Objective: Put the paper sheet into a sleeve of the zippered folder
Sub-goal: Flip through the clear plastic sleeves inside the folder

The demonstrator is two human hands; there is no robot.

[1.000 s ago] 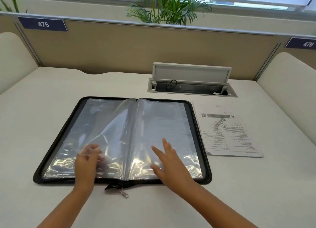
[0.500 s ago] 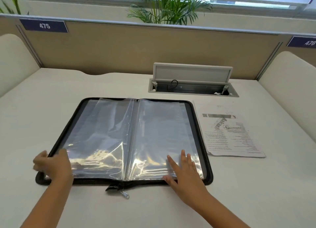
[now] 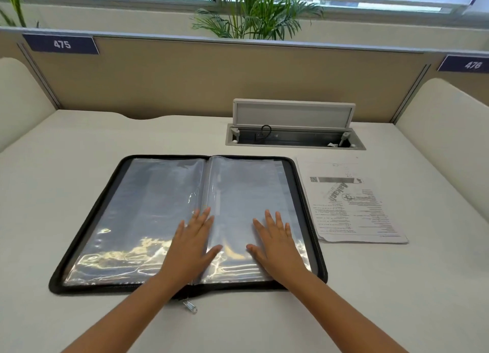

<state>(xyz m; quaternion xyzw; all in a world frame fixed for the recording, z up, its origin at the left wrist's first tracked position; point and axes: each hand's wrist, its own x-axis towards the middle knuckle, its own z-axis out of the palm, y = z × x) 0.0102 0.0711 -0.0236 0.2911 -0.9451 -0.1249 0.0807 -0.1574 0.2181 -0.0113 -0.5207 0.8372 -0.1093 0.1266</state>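
The zippered folder (image 3: pixel 87 236) lies open on the table (image 3: pixel 370 299). My left hand (image 3: pixel 191 243) and right hand (image 3: pixel 276 243) rest flat and spread on its clear sleeves (image 3: pixel 246 194), holding nothing. The paper sheet (image 3: pixel 352 201) is still outside, just right of the folder, so picking it up and sliding it in remain.

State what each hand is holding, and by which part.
Nothing is held. The left hand and right hand lie flat, open, on the folder's plastic sleeves; the paper sheet lies untouched beside it.
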